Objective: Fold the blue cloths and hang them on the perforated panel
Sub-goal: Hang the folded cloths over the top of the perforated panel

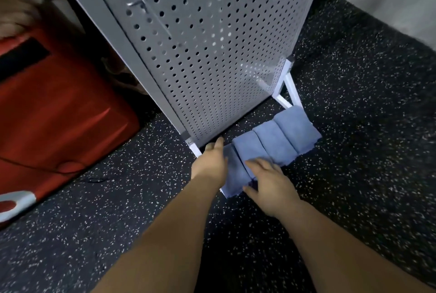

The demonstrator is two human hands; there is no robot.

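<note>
Reaching to the floor (354, 151) below the perforated panel (212, 57), a person is laying uncurled hands on the nearest cloth (236, 172) of four folded blue cloths (285, 134), left hand (210, 163) at its outer edge, right hand (269, 184) atop, its length pointing panelward.

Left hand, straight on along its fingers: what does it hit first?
Probably the bottom edge of the perforated panel, just past the fingertips of the left hand. It points alongside the nearest blue cloth, not across it. Depth unclear.
</note>
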